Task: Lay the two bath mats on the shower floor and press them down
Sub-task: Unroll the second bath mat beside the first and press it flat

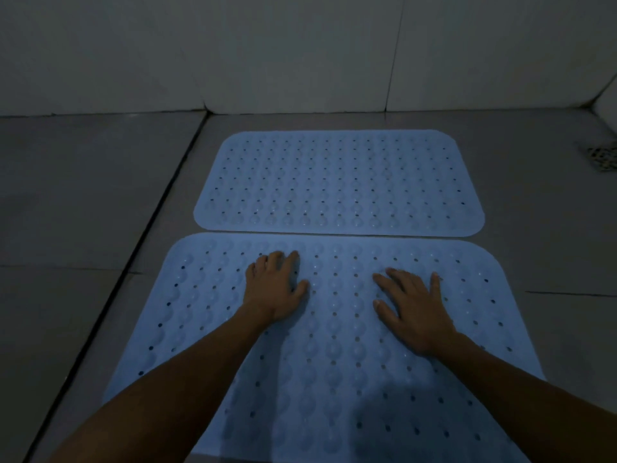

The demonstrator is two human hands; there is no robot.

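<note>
Fingers spread flat: my left hand [273, 289] and right hand [414, 312] press the near mat [334, 362]; far mat [337, 182] lies at twelve o'clock, edges nearly touching. Uneven pressing might slide it over that seam.

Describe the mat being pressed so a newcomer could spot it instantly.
Start at the back wall of the shower. Two blue perforated mats lie edge to edge below it; skip the far mat. The near mat is the one with the left hand and right hand flat on it.
</note>
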